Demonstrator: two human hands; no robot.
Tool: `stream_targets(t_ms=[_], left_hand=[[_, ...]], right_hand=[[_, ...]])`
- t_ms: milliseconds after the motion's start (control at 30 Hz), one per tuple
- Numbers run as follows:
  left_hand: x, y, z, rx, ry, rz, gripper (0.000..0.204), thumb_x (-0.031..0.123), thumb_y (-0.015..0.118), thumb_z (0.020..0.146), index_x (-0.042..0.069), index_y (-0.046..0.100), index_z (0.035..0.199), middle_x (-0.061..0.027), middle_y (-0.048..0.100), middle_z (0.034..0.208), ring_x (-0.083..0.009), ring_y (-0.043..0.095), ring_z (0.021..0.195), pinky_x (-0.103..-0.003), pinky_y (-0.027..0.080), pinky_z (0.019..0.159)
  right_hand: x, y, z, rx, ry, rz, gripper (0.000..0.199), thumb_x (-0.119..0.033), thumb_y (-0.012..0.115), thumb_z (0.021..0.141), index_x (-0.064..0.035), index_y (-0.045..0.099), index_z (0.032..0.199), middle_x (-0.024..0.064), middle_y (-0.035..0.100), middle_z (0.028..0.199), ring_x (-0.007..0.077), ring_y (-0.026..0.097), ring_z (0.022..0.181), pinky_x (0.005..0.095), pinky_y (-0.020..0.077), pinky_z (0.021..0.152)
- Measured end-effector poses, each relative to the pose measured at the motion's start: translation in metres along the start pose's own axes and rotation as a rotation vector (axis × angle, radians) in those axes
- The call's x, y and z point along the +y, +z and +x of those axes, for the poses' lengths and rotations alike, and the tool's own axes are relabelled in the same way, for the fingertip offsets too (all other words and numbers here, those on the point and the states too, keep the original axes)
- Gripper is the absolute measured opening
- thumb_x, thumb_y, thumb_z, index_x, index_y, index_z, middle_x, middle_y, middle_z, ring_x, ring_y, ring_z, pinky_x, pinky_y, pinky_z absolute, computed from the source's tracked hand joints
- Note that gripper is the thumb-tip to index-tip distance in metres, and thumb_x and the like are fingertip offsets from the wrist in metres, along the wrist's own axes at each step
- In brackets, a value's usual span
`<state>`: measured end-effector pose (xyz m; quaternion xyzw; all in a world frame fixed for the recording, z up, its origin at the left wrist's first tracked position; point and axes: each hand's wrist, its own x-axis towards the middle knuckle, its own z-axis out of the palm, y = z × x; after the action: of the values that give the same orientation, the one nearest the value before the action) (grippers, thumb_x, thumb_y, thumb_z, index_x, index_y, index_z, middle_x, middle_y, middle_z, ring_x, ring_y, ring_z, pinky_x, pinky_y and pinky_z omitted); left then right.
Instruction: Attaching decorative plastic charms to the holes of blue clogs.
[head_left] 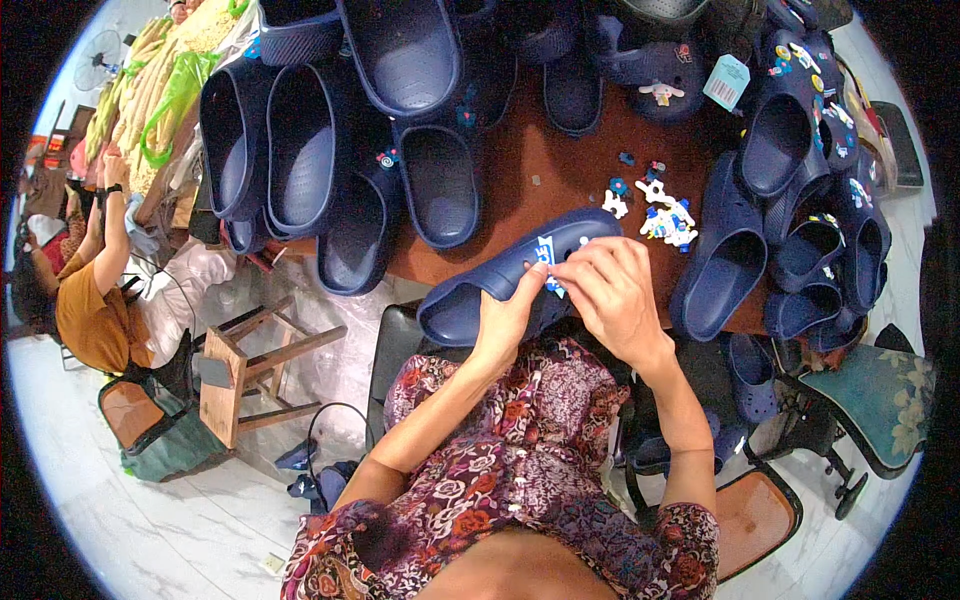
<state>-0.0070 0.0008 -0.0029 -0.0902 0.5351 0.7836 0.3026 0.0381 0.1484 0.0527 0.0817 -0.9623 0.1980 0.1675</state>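
A navy foam clog (490, 272) lies tilted at the table's near edge, its heel opening toward me and its toe pointing right and away. My left hand (503, 322) grips its side, the thumb up on the clog's upper. A blue and white shoe charm (545, 250) sits on that upper. My right hand (612, 295) is pinched at the lower part of the blue and white piece, close to my left thumb; the fingertips partly cover it. Just beyond the toe lies a small pile of white, blue and yellow charms (670, 225), with a few loose ones beside it.
Navy clogs (300, 150) stand at the left and back of the brown table (540, 170). More clogs (720, 285), some with charms, are stacked at the right. A wooden stool (225, 390) and a chair (865, 400) flank me. Another person (95, 310) sits at far left.
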Motion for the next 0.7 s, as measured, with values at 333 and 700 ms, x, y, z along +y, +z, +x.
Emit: stream_targets(t_ms=[333,700], left_hand=[[0.003,-0.006,0.001,-0.097,0.043,0.227,0.021,0.019,0.069,0.088,0.005,0.064,0.102,0.0027,0.063,0.097,-0.0076,0.057,0.088,-0.026,0.047,0.079],[0.001,-0.005,-0.001,-0.172,0.138,0.183,0.024,0.018,0.069,0.089,0.003,0.064,0.108,0.0001,0.064,0.101,-0.009,0.058,0.091,-0.026,0.048,0.082]], right_hand=[[0.009,-0.013,0.014,-0.076,-0.008,0.021,0.029,-0.019,0.071,0.076,-0.0085,0.062,0.101,0.0099,0.056,0.114,0.0311,0.049,0.114,0.0448,0.0357,0.098],[0.009,-0.009,0.008,-0.015,-0.001,-0.02,0.019,-0.018,0.071,0.075,-0.0075,0.062,0.088,0.0069,0.058,0.101,0.0268,0.053,0.104,0.0433,0.0386,0.092]])
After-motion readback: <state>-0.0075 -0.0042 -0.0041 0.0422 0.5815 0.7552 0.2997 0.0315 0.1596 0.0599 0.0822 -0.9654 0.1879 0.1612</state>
